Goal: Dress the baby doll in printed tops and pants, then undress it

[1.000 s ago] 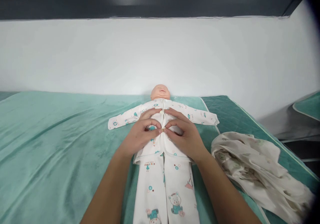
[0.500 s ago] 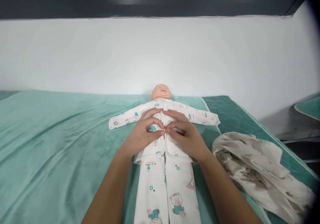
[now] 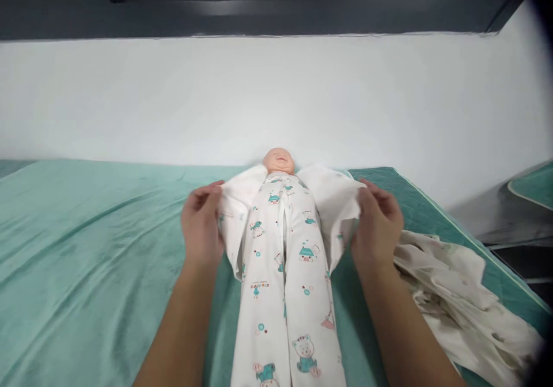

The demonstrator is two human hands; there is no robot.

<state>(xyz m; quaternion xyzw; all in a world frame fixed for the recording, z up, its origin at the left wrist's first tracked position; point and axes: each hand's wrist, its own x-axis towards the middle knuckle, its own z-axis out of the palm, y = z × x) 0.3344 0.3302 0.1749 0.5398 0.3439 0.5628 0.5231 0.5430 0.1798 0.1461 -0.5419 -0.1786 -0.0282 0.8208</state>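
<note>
A baby doll lies on its back on a teal blanket, dressed in white printed clothes. The outer jacket is spread open to both sides, showing a printed layer underneath. My left hand grips the jacket's left flap. My right hand grips the right flap. Both hands hold the fabric lifted and apart from the doll's chest.
A crumpled cream printed cloth lies on the blanket to the right of my right arm. A white wall rises right behind the doll's head. The bed's right edge drops off beside the cloth.
My hands were pinched together at the jacket's front over the chest. They have moved apart sideways, pulling the jacket flaps open and covering the sleeves.
</note>
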